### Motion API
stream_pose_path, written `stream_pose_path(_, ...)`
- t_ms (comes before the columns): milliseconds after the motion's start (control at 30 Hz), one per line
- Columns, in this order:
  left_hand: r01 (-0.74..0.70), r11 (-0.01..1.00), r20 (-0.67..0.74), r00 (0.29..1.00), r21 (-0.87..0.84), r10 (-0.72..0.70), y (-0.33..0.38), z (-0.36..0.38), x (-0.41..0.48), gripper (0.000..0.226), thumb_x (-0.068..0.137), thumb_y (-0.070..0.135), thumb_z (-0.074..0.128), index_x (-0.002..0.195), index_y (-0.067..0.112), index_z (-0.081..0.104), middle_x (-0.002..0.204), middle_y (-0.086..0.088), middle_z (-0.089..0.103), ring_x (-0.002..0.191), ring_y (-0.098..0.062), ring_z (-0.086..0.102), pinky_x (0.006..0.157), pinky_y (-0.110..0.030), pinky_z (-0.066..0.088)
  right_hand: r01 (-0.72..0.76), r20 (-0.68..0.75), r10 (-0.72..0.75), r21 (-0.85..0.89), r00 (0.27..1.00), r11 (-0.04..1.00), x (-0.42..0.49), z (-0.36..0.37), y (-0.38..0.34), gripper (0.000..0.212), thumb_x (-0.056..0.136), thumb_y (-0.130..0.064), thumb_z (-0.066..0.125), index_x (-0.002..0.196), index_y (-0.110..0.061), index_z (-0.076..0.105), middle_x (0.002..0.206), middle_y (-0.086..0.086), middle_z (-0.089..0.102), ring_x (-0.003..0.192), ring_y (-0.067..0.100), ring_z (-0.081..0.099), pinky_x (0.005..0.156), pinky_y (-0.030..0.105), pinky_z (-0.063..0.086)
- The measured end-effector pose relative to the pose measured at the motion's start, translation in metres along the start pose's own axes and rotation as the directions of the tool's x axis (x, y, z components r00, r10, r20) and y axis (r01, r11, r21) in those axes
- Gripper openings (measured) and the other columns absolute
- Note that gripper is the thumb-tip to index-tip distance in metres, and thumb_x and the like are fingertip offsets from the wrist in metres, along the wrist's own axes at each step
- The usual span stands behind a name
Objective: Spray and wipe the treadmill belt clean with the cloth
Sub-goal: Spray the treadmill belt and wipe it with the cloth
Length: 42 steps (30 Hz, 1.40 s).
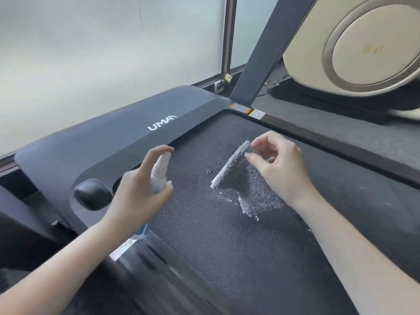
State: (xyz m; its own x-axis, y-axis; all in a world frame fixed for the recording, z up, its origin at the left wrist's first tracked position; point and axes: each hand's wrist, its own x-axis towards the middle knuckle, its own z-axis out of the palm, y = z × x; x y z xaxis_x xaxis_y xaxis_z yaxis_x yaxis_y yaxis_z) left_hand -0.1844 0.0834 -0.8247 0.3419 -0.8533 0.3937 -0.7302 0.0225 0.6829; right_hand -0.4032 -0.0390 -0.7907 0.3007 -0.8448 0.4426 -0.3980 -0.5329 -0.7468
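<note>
"So, surroundings first. What stands round the work area?"

"Logged from my remote view: a frosted window [91,53] fills the upper left. A dark slanted upright [266,48] rises from the treadmill's upper right corner, with warning stickers [256,114] at its foot. Behind it, at upper right, is a cream machine [368,42] with a round disc face. Between window and belt lies the matte hood [113,142], which carries white lettering and has a glossy oval bump [93,194] at its lower left. Only the two forearms cross the belt in my view."

"Belt and cloth?"

"The treadmill belt [216,246] runs from centre to lower right. It is dark with a fine mesh texture. Pale droplets [223,197] and a few darker wet spots [208,171] sit at frame centre. The cloth [247,185] is grey, fluffy terry, hanging in a rough triangle over the belt just right of centre. I cannot tell whether its lower edge touches."

"Hands?"

"The left hand [141,189] grips a small white-and-blue spray bottle [160,173]; its fingers are curled round the body and the forefinger lies on the top. The right hand [281,164] pinches the cloth's upper corner between thumb and forefinger, with the other fingers loosely bent and apart."
</note>
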Motion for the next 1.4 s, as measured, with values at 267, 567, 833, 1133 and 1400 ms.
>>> stream_pose_path(267,0.027,0.999,-0.151,0.988,0.035,-0.021,-0.002,-0.034,0.011,0.057,0.079,0.009,0.066,0.119,0.044,0.045,0.07,-0.012,0.065,0.056,-0.032,0.06,0.06,-0.039,0.053,-0.029,0.307,-0.061,0.281,0.95,0.959,0.034,0.097,-0.035,0.012,0.081,-0.018,0.072,0.083,-0.017,0.061,0.072,-0.003,0.059,0.065,0.007,0.053,0.058,0.008,0.04)
stream_pose_path(567,0.04,0.997,-0.17,0.985,0.063,-0.029,-0.02,-0.051,0.012,0.058,0.08,0.007,0.064,0.118,0.045,0.045,0.069,-0.011,0.064,0.05,-0.032,0.058,0.056,-0.048,0.056,0.038,0.372,0.016,-0.14,0.928,0.989,0.066,0.184,0.021,0.016,0.091,-0.017,0.057,0.105,-0.01,0.057,0.102,0.004,0.059,0.098,0.019,0.054,0.086,0.03,0.046)
stream_pose_path(833,0.045,0.997,-0.17,0.985,0.064,-0.034,-0.034,-0.033,0.022,0.059,0.08,0.007,0.067,0.121,0.044,0.044,0.067,-0.01,0.064,0.053,-0.028,0.059,0.057,-0.045,0.055,0.609,0.602,-0.266,-0.484,0.753,0.628,0.016,0.195,0.028,0.083,0.085,-0.066,0.01,0.148,-0.014,0.024,0.158,0.011,0.009,0.146,0.026,-0.003,0.116,0.053,0.0)
stream_pose_path(1133,0.04,0.999,-0.156,0.987,-0.034,-0.045,-0.042,-0.021,0.033,0.062,0.08,0.001,0.066,0.12,0.043,0.045,0.066,-0.017,0.062,0.05,-0.035,0.057,0.056,-0.045,0.056,0.489,0.676,-0.066,-0.458,0.734,0.742,0.02,0.214,0.041,0.062,0.093,-0.059,0.014,0.148,-0.038,-0.004,0.158,-0.009,-0.01,0.144,0.017,-0.016,0.114,0.053,-0.01)
stream_pose_path(1400,0.052,0.997,-0.172,0.983,-0.057,-0.061,-0.048,-0.027,0.036,0.058,0.08,0.005,0.066,0.119,0.043,0.045,0.067,-0.016,0.062,0.05,-0.039,0.057,0.055,-0.051,0.055,0.419,0.636,-0.035,-0.465,0.771,0.78,0.039,0.225,0.039,0.055,0.1,-0.044,0.018,0.15,-0.031,0.002,0.159,-0.005,-0.003,0.145,0.019,-0.011,0.117,0.046,-0.007)
